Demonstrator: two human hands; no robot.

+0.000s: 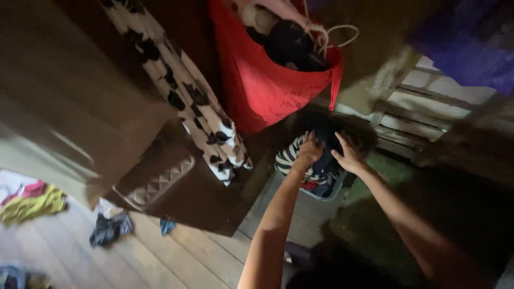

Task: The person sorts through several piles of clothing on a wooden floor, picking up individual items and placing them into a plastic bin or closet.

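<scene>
- Both hands are down on a dark garment [326,140] that lies on top of a heaped basket of clothes [321,188], near the middle of the view and a little right of centre.
- Left hand [309,150]: fingers curled into the dark cloth at its left edge, apparently gripping a fold, though blur keeps the hold from being certain.
- Right hand [349,154]: fingers spread fairly flat and pressed onto the right side of the same cloth; whether it has pinched anything I cannot tell.
- Direction: the garment lies straight ahead of both hands, away from the person, and runs roughly from the hands up toward the wall; the two hands sit side by side on its near end, neither plainly nearer than the other.
- Under the dark cloth, a black-and-white striped piece [286,157] hangs over the basket's left rim, and red and blue fabric shows at its front.
- Above the basket hangs a red bag [262,80] stuffed with dark items, a white hanger [334,35] poking out of its top.
- Left of the bag hangs a white cloth with black patches [187,96], ending just beside the basket.
- Further out on the wooden plank floor [176,262] lie a patterned mat [155,182], a dark crumpled piece [110,229] and a yellow garment [32,206].
</scene>
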